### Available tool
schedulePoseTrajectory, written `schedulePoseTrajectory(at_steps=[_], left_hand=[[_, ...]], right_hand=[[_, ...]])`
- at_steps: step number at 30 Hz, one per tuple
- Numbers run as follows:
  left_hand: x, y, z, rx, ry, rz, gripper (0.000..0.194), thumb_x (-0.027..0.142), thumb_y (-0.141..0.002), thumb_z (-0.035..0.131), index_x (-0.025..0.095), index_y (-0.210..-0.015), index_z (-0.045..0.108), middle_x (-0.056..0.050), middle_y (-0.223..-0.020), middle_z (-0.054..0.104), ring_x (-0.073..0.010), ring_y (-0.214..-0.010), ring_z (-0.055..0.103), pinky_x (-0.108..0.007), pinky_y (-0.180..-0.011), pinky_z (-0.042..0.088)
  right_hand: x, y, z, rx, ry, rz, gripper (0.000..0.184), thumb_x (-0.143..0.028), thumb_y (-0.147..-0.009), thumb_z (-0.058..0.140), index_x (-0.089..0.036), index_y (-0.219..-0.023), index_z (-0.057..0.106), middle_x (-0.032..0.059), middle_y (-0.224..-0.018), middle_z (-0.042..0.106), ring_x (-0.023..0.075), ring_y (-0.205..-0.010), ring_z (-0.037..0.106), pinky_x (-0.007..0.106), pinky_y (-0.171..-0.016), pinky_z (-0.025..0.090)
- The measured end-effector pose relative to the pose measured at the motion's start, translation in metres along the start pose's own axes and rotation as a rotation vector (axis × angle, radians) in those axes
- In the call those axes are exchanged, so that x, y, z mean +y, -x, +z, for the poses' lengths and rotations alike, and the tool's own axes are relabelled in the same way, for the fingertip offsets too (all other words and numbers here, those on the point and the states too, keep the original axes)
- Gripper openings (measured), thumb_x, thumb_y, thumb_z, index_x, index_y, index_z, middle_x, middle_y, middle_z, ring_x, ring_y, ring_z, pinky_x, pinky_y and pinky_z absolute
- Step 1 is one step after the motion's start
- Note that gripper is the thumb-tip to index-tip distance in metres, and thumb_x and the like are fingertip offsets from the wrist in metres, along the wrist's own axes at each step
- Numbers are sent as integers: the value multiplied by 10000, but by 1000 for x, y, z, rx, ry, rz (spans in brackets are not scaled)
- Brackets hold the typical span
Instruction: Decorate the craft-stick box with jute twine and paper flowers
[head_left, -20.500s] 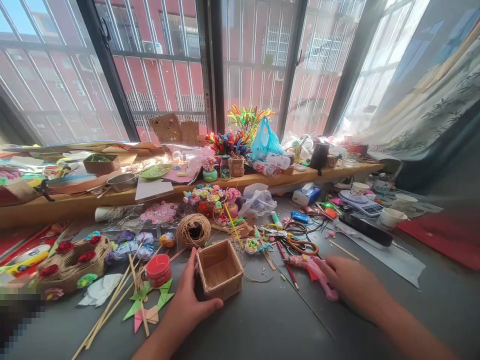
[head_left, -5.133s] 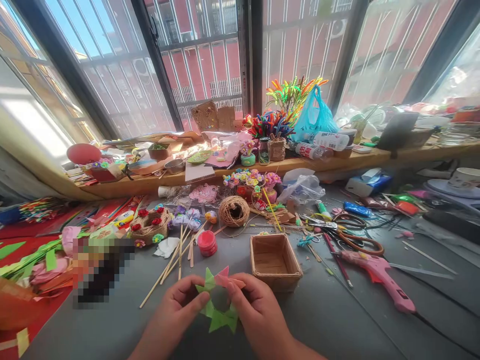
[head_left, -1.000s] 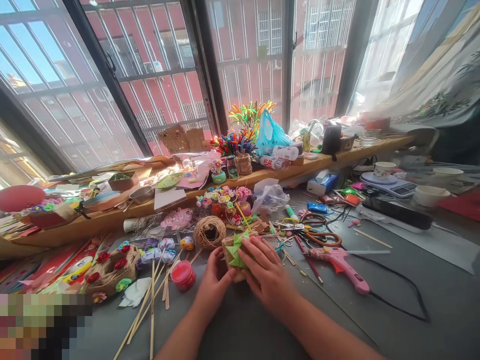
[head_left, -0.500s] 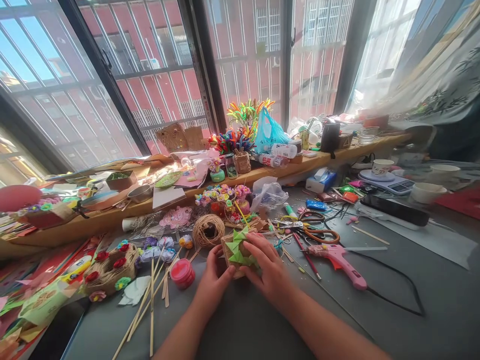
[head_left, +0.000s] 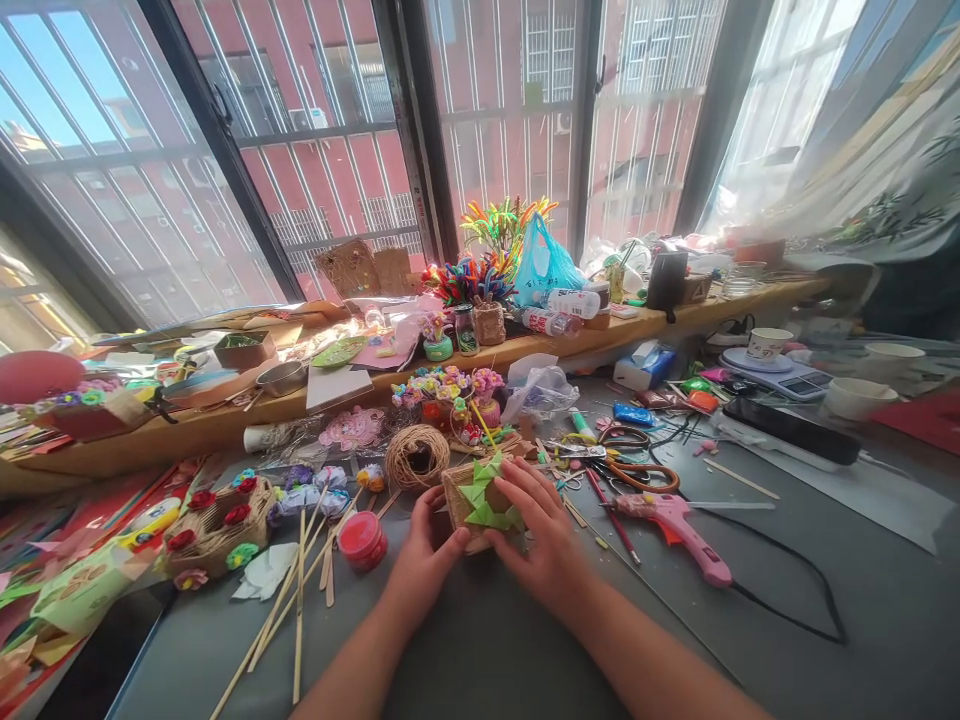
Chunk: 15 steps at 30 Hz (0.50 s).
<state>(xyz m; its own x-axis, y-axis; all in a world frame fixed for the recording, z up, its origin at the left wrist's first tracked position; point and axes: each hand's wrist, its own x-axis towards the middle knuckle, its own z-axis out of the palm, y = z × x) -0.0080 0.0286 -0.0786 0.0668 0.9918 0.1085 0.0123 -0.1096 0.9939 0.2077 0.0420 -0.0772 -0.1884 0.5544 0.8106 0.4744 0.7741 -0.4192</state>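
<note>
Barred windows [head_left: 510, 130] stood behind a wooden ledge [head_left: 630, 328] and a cluttered grey desk [head_left: 465, 650]. The left hand [head_left: 430, 560] was clamped around the side of one brown box [head_left: 456, 500], above the desk's near part; the right hand [head_left: 546, 540] pressed one green folded-paper ring [head_left: 477, 496] onto it, thumb and fingers closed at the ring's edge. Whatever the box contained was hidden. Left of the grip, one jar [head_left: 362, 545] showed red material; farther left, a twine basket [head_left: 214, 545] bore red and coloured flowers. Beyond the grip, a brown pot [head_left: 490, 325] held colourful stems, near two bottles. Right of it lay one pink glue gun [head_left: 679, 520]; farther right were three cups, one on a scale [head_left: 799, 382].
</note>
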Motion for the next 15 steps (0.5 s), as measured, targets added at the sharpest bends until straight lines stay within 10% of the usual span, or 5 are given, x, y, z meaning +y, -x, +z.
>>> schedulePoseTrajectory(at_steps=[15], left_hand=[[4, 1, 6, -35, 18, 29, 938, 618, -791, 850, 268, -1519, 373, -195, -1609, 494, -441, -1464, 500, -613, -1196, 416]], right_hand=[[3, 5, 8, -69, 36, -144, 550, -261, -998, 671, -271, -1518, 492, 126, -1530, 628, 334, -1492, 504, 626, -1228, 407]])
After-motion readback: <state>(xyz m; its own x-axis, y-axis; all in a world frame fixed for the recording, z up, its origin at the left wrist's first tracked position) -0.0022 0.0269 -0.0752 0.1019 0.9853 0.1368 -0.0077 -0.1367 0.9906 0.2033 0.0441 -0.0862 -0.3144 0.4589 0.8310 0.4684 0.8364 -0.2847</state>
